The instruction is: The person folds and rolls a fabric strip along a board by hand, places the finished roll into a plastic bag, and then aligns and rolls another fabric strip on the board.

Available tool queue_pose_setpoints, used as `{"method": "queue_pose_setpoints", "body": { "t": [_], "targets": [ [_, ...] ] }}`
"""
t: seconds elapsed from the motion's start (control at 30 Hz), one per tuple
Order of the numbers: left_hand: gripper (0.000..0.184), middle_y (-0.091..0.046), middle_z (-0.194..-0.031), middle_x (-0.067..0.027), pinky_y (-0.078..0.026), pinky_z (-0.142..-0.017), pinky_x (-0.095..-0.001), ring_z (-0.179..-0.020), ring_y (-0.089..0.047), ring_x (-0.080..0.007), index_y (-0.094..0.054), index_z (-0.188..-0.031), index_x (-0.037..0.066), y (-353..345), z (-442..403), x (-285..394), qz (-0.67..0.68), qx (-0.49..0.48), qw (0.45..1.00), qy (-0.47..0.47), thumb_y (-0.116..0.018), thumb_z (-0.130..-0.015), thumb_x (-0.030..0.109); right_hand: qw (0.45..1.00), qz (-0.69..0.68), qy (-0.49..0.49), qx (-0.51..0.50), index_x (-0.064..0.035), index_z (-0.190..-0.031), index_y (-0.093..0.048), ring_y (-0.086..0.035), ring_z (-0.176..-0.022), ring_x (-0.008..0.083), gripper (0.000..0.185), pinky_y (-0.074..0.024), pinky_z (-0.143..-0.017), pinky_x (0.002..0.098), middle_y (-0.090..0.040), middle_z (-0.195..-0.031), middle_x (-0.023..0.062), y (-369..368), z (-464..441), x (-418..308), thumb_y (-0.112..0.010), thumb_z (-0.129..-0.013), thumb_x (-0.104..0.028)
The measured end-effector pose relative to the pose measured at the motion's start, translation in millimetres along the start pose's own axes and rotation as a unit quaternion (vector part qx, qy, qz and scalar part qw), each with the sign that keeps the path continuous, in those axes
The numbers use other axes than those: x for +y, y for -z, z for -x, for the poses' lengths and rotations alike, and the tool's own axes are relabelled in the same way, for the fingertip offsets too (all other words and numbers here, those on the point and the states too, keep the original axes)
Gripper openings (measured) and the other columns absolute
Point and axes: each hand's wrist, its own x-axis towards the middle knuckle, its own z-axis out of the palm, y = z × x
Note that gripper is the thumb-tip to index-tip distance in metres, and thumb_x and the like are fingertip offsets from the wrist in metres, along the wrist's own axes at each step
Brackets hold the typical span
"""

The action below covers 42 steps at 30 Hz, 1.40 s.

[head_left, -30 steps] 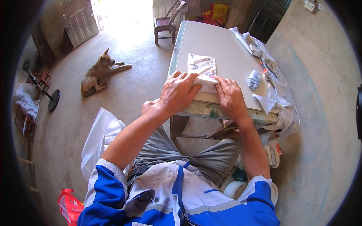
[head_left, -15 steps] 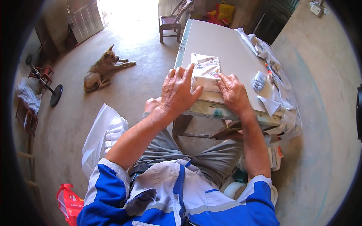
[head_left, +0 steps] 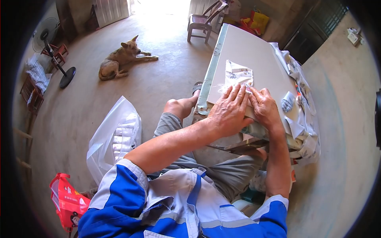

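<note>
A small folded white cloth [head_left: 239, 74] with a coloured print lies on the table, with loose white threads at its left edge. My left hand [head_left: 231, 108] rests flat on its near part, fingers stretched out and side by side. Close against it, my right hand [head_left: 265, 109] has curled fingers at the cloth's near right edge, the thumb and index finger gripping there. Both hands hide the cloth's near part. To the right of my right hand sits a small blue-and-white bundle [head_left: 287, 102].
White printed fabric [head_left: 307, 107] hangs over the right edge of the pale table [head_left: 248, 45]. By my left leg stands an open white plastic bag [head_left: 105, 137] of stacked white pieces. A dog [head_left: 123, 57], a fan [head_left: 67, 77] and a chair [head_left: 200, 22] are further off.
My left hand has come from the cloth's left side onto its near part, beside my right hand. The view has shifted, so the table appears further right.
</note>
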Motion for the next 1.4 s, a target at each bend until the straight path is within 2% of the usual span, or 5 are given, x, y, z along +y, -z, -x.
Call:
{"method": "queue_pose_setpoints", "body": {
  "t": [0.4, 0.57, 0.77, 1.0, 1.4],
  "targets": [
    [0.086, -0.044, -0.157, -0.0349, -0.024, -0.129, -0.053, -0.152, -0.037, -0.0465, -0.048, -0.146, -0.016, 8.7, -3.9, 3.6, -0.074, -0.054, 0.996, -0.008, -0.064, -0.098, 0.053, 0.992, -0.067, 0.047, 0.099, -0.0042, -0.122, -0.074, -0.071, -0.092, 0.0371, 0.027, -0.0572, -0.085, 0.0458, -0.07, -0.105, 0.0193, 8.4, -16.4, 14.1, -0.067, -0.102, -0.021],
    [0.072, -0.046, -0.154, -0.034, -0.026, -0.126, -0.0576, -0.149, -0.039, -0.0492, -0.049, -0.156, 0.011, 7.1, -6.0, 1.7, -0.072, -0.062, 0.995, -0.022, -0.064, -0.099, 0.051, 0.99, -0.119, 0.044, 0.069, -0.0037, -0.122, -0.074, -0.073, -0.095, 0.0345, 0.03, -0.0585, -0.089, 0.0415, -0.071, -0.108, 0.0196, 2.2, -58.9, 41.7, -0.073, -0.097, -0.019],
    [0.064, -0.056, -0.14, -0.0332, -0.03, -0.121, -0.0575, -0.14, -0.047, -0.0484, -0.06, -0.139, 0.003, 24.0, -21.1, 6.0, -0.015, -0.093, 0.996, -0.005, -0.07, -0.094, 0.047, 0.997, 0.002, -0.006, 0.073, -0.0064, -0.128, -0.073, -0.071, -0.107, 0.034, 0.042, -0.056, -0.099, 0.0418, -0.069, -0.12, 0.0197, -34.7, -90.8, 57.7, -0.078, -0.095, -0.032],
    [0.039, -0.065, -0.127, -0.022, -0.041, -0.112, -0.0519, -0.127, -0.059, -0.0397, -0.068, -0.113, 0.002, 10.5, -32.2, -11.1, 0.051, -0.04, 0.996, -0.059, -0.07, -0.095, 0.037, 0.994, -0.046, -0.072, 0.066, -0.0043, -0.113, -0.076, -0.072, -0.101, 0.034, 0.029, -0.0566, -0.095, 0.0421, -0.07, -0.114, 0.0184, -34.8, -92.0, 44.0, -0.075, -0.097, -0.028],
    [0.015, -0.07, -0.112, -0.0139, -0.047, -0.103, -0.0501, -0.114, -0.066, -0.0369, -0.067, -0.104, 0.008, -4.5, -32.1, -17.4, 0.025, 0.026, 0.997, -0.069, -0.069, -0.094, 0.02, 0.991, -0.028, -0.091, 0.093, -0.0079, -0.104, -0.073, -0.071, -0.102, 0.0346, 0.017, -0.0557, -0.093, 0.0487, -0.071, -0.107, 0.0161, -47.5, -91.4, 42.9, -0.07, -0.097, -0.023]
  ]
}}
